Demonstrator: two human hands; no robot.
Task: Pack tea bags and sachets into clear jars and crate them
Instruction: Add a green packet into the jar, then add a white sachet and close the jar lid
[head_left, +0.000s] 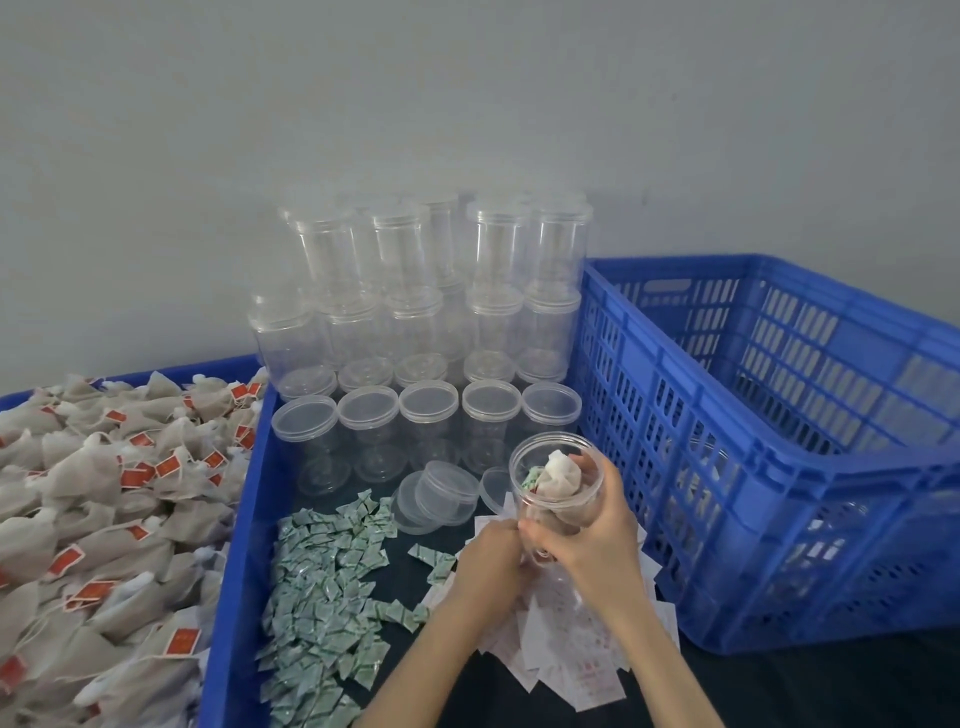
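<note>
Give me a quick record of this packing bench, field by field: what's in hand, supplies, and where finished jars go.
held item: open clear jar with tea bags inside, tilted toward the camera
right hand: grips the jar's side
left hand: at the jar's base; its grip is unclear
tea bags: heaped in the left tray
green sachets: piled in front of the empty lidded jars
crate: blue, at the right

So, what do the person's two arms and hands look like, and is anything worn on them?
Both the left hand and the right hand are bare: no gloves, rings, watch or bracelet visible. Both forearms are uncovered as far as the frame shows; no sleeve appears.
</note>
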